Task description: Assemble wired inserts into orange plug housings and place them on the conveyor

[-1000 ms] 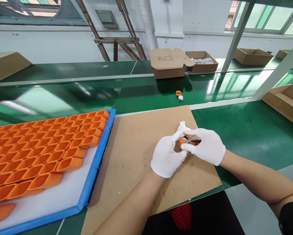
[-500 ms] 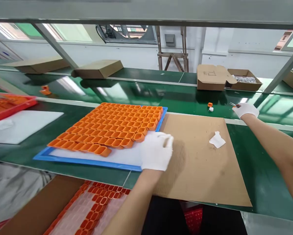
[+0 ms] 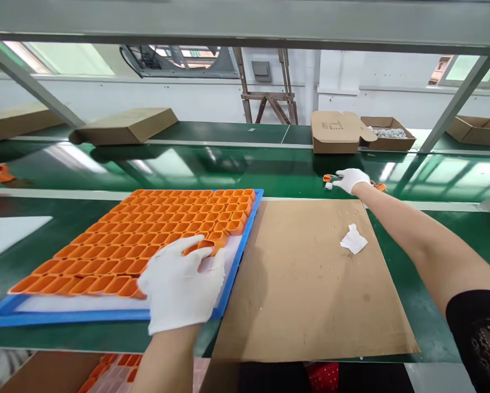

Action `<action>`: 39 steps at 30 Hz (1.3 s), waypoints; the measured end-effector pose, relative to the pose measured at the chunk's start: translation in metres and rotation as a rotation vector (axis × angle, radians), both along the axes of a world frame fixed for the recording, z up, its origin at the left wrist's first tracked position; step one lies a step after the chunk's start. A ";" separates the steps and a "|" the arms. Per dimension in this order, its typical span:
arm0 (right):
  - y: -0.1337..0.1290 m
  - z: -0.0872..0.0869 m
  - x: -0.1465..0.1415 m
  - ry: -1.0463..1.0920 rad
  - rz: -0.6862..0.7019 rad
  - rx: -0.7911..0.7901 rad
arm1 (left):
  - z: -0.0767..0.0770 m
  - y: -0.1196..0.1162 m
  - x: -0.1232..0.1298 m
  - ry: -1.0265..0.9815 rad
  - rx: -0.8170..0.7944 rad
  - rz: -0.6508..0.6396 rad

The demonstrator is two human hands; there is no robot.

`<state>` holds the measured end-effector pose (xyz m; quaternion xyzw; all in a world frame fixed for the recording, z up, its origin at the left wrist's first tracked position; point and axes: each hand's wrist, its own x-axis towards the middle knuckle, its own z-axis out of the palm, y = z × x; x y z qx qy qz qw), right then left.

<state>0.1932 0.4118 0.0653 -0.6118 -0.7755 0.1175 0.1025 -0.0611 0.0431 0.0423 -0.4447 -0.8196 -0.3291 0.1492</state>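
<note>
Our left hand (image 3: 181, 286) pinches one orange plastic shell (image 3: 206, 245) at the blue tray's (image 3: 237, 256) near corner: light, stiff, hollow, best gripped by its rim. Our right hand (image 3: 351, 179) closes on a small orange part (image 3: 328, 178) on the conveyor.

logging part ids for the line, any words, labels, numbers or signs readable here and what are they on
No text can be read anywhere.
Open cardboard box: dark printed marks on its flap, too small and blurred to read.
Orange parts in the blue tray: no markings show.
White gloves on the left hand and right hand: plain.
</note>
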 end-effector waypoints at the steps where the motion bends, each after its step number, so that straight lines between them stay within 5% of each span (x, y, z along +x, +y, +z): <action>1: -0.007 -0.005 -0.011 0.054 0.021 -0.030 | 0.004 0.000 0.009 -0.080 0.091 -0.071; 6: -0.042 -0.011 -0.046 0.314 0.087 -0.185 | 0.007 0.003 0.053 -0.683 0.249 -0.427; 9: -0.064 -0.004 -0.045 0.483 0.119 -0.259 | 0.007 0.012 0.070 -0.935 0.248 -0.377; 13: -0.110 0.003 -0.011 0.712 0.151 -0.382 | 0.017 0.033 0.084 -1.123 0.371 -0.280; 16: -0.153 0.008 0.030 0.829 0.148 -0.498 | 0.029 0.055 0.105 -1.281 0.223 -0.481; 19: -0.194 0.014 0.067 0.973 0.090 -0.560 | 0.034 0.077 0.144 -1.133 0.039 -0.615; 22: -0.222 0.015 0.093 1.141 0.011 -0.523 | 0.028 0.092 0.184 -0.892 0.030 -0.680; 25: -0.233 0.008 0.108 1.209 0.082 -0.510 | 0.015 0.099 0.204 -0.938 0.031 -0.725; 30: -0.232 -0.007 0.114 1.147 0.059 -0.435 | 0.003 0.100 0.195 -1.326 -0.222 -0.947; 34: -0.234 -0.010 0.110 0.944 0.054 -0.367 | 0.000 0.104 0.186 -1.421 -0.263 -1.034; 39: -0.238 -0.015 0.106 0.763 0.092 0.048 | -0.007 0.106 0.187 -1.586 -0.315 -0.997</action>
